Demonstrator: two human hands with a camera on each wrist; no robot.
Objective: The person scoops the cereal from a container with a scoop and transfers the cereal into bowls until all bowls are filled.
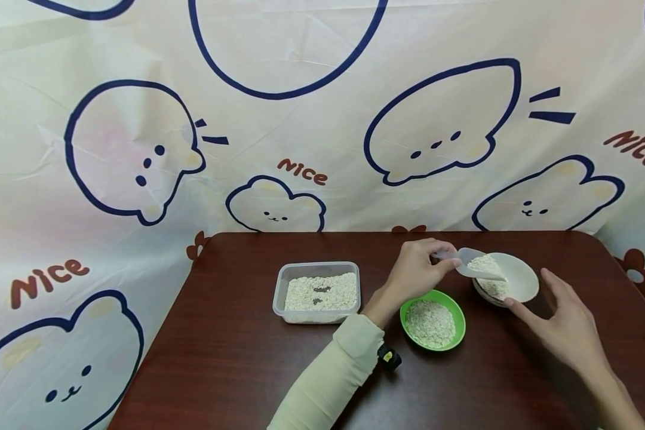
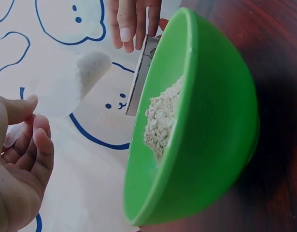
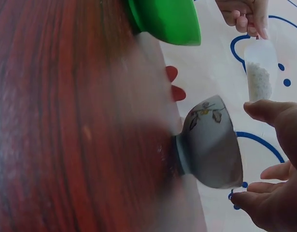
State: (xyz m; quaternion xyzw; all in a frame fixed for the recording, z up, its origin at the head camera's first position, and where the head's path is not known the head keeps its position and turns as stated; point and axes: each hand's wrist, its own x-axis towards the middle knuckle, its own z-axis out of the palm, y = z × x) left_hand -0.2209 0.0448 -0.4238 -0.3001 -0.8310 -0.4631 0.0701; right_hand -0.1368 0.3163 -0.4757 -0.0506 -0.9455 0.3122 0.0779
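Left hand (image 1: pixel 421 266) pinches translucent plastic scoop (image 1: pixel 465 255) over round white bowl (image 1: pixel 522 278), frame right; right hand (image 1: pixel 568 328) spread alongside. Round green bowl (image 1: pixel 460 325), clear rectangular tub (image 1: pixel 316 318) contain pale flakes (image 1: pixel 430 325).

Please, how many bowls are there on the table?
2: the green bowl, right of the plastic container, and the white bowl, farther right, partly under the scoop. No others show.

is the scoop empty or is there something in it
Not empty: the scoop in the left hand holds pale flakes, which show in the head and right wrist views.
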